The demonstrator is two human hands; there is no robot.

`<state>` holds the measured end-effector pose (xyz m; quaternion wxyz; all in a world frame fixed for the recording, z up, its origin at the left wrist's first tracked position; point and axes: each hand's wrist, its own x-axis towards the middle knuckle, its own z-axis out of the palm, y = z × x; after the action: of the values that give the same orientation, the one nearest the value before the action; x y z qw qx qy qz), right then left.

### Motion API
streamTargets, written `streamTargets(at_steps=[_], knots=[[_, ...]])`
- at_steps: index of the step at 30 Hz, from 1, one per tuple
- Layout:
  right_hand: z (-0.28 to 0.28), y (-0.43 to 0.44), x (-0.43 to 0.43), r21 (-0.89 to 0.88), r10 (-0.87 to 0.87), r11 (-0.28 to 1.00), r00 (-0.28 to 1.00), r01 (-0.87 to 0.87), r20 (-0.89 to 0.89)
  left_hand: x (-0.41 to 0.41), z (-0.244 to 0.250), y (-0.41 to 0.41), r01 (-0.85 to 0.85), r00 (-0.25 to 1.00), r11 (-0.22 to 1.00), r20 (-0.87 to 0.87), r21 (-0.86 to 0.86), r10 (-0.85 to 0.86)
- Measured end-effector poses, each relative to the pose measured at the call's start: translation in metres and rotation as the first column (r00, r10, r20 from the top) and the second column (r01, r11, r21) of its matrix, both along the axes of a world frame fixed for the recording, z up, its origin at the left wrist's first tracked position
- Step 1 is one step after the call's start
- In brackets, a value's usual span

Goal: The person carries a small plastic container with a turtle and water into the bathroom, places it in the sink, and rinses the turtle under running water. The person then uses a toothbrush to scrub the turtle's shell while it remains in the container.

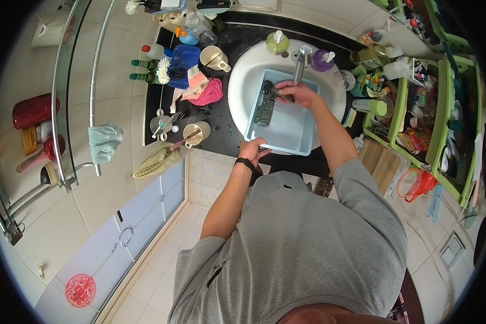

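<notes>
A light-blue plastic tray (283, 150) rests tilted in the white oval washbasin (237, 81). At its near left corner, my left hand (253, 150) grips the rim. My right hand (301, 94) is over the tray, just below the spout of the chrome faucet (303, 54). Its fingers hold a small dark brownish thing (285, 97), partly hidden, whose kind I cannot tell. Along the tray's left side lies a long black and dark-green object (265, 109), too unclear to name. Some water seems to lie in the tray.
Green (277, 42) and purple (322, 60) pump bottles flank the faucet. Left on the black counter (222, 141) are two beige mugs (197, 133) (214, 58), pink cloths (208, 92), and a blue basin (184, 60). A scrub brush (349, 118) and green-framed racks (433, 133) stand right.
</notes>
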<state>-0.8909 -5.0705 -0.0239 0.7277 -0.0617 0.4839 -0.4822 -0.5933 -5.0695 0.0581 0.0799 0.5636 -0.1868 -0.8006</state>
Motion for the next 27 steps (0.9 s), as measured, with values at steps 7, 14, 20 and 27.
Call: streamTargets(at_steps=[7, 14, 20, 27], knots=[[-0.010, 0.000, -0.002, 0.007, -0.130, 0.990, 0.938, 0.140, -0.322, -0.001, -0.002, -0.001, -0.002, 1.000, 1.000, 0.007, 0.006, 0.002], [-0.009, 0.003, -0.004, -0.053, -0.037, 0.999, 0.773, 0.004, -0.633, -0.004, 0.001, -0.001, 0.006, 1.000, 1.000, 0.001, 0.007, -0.006], [0.001, -0.005, 0.002, 0.084, -0.021, 0.993, 0.809, 0.086, -0.588, -0.002, -0.001, -0.003, 0.010, 1.000, 0.999, 0.017, 0.031, -0.010], [-0.002, 0.003, -0.002, -0.012, -0.124, 0.991, 0.868, 0.134, -0.481, -0.002, 0.001, -0.003, 0.006, 1.000, 1.000, 0.025, 0.024, -0.007]])
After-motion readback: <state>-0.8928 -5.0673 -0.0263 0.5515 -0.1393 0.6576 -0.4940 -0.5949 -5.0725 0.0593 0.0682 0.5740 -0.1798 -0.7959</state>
